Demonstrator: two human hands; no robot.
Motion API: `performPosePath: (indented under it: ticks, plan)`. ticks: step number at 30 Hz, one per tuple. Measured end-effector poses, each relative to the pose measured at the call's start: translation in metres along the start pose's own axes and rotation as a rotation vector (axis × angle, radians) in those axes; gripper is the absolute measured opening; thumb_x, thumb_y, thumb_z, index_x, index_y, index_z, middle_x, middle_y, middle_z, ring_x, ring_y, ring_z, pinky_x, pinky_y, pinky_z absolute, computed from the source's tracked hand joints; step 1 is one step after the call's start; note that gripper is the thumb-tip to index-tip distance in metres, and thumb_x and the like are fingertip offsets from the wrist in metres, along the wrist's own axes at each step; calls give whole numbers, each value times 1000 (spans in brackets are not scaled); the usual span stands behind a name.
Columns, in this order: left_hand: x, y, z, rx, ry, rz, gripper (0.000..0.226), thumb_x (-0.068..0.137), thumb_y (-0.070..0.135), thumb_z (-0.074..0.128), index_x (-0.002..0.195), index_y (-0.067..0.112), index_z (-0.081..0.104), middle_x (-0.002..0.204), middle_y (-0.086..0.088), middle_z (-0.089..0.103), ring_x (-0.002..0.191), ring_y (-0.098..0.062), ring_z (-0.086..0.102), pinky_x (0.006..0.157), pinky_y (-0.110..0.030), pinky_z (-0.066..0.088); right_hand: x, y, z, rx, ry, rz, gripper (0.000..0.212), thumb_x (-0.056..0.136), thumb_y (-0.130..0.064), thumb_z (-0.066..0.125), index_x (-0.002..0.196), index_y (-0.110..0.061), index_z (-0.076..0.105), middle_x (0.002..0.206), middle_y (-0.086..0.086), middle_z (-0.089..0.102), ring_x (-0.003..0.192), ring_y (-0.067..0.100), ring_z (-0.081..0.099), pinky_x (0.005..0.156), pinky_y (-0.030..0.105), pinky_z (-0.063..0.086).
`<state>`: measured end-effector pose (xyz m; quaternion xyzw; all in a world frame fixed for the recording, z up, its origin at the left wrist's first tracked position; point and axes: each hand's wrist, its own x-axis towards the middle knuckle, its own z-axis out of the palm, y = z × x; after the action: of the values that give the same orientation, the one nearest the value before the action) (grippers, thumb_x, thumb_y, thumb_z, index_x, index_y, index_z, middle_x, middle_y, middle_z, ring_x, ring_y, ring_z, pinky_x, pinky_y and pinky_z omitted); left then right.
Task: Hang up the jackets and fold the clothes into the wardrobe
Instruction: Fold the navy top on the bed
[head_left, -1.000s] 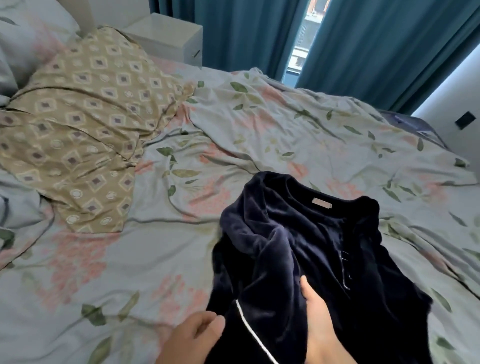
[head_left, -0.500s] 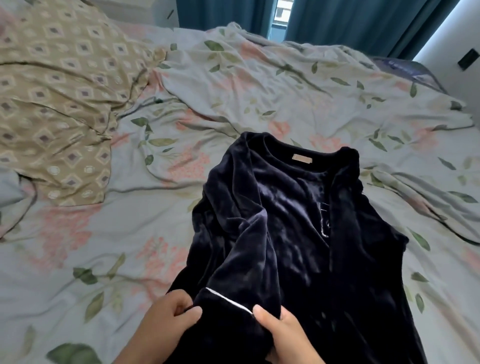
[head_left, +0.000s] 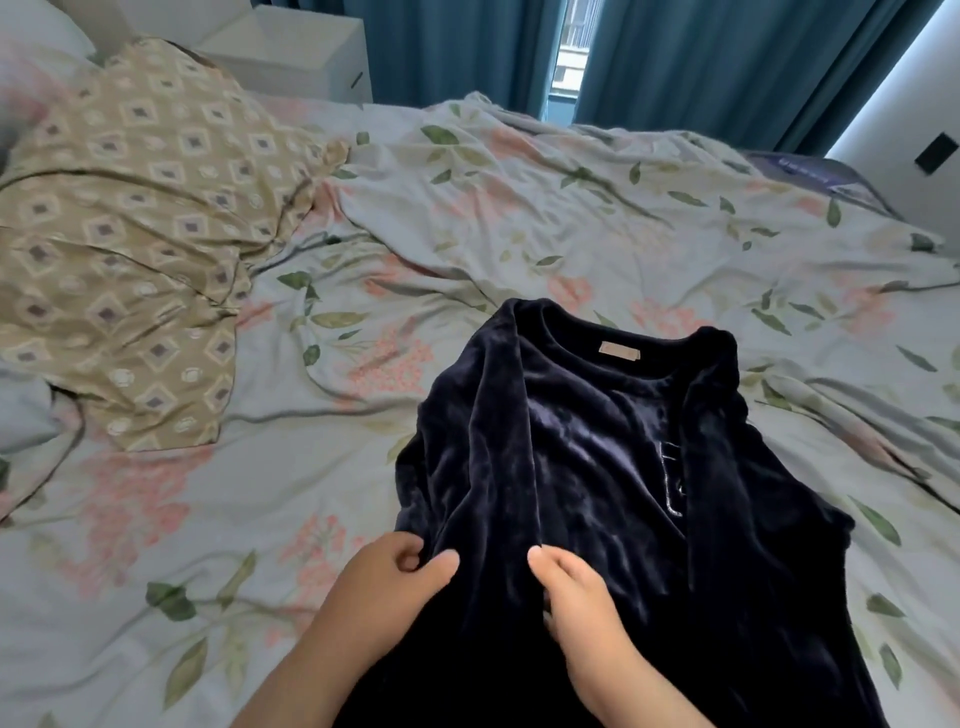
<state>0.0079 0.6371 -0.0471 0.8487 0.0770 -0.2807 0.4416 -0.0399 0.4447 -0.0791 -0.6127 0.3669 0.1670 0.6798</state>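
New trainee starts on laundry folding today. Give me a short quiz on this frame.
1. True or false: the dark velvet top lies on the floral bedspread.
2. The left hand and right hand grip: A the top; B the bedspread; C nothing.
3. Fill in: the tan patterned cloth lies to the top's ____.
Key: 1 true; 2 A; 3 left.

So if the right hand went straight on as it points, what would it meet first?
The right hand pinches the navy velvet top; going on it would likely meet more of its bunched fabric, though depth is unclear.
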Motion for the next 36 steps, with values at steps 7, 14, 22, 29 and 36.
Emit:
performPosePath:
  ticks: [7, 14, 22, 29, 36]
  plan:
    - [94, 43, 23, -355, -2, -101, 52, 67, 61, 73, 85, 13, 61, 78, 7, 70, 66, -11, 68, 65, -31, 57, 93, -70, 7, -20, -42, -71, 28, 92, -33, 62, 102, -8, 72, 95, 11, 77, 88, 30, 74, 81, 47, 60]
    - [160, 61, 18, -840, -189, -237, 52, 68, 54, 74, 102, 15, 76, 96, -6, 76, 84, -22, 74, 72, -36, 58, 165, -118, 35, 79, -44, -174, 27, 89, -37, 68, 100, -13, 74, 95, 12, 76, 87, 32, 74, 78, 50, 60]
    - [215, 37, -4, -1192, 134, -326, 41, 84, 23, 74, 121, 10, 63, 106, -18, 72, 91, -42, 70, 79, -61, 55, 226, -169, 21, 203, 112, -124, 16, 96, -19, 62, 109, -10, 64, 97, 10, 74, 81, 27, 73, 64, 38, 60]
    - [256, 42, -13, -1012, 267, -333, 57, 76, 18, 82, 125, 4, 57, 107, -14, 70, 90, -37, 69, 79, -55, 57, 259, -148, 13, 132, 187, -96, 44, 90, -29, 70, 127, -8, 61, 113, 12, 70, 98, 32, 70, 89, 47, 57]
    - [256, 32, -15, -1008, 211, -255, 43, 83, 26, 77, 120, 7, 63, 103, -12, 73, 89, -33, 71, 81, -54, 57, 205, -145, 28, -78, 344, -292, 40, 83, -44, 71, 100, -11, 60, 96, 0, 66, 90, 21, 63, 92, 49, 54]
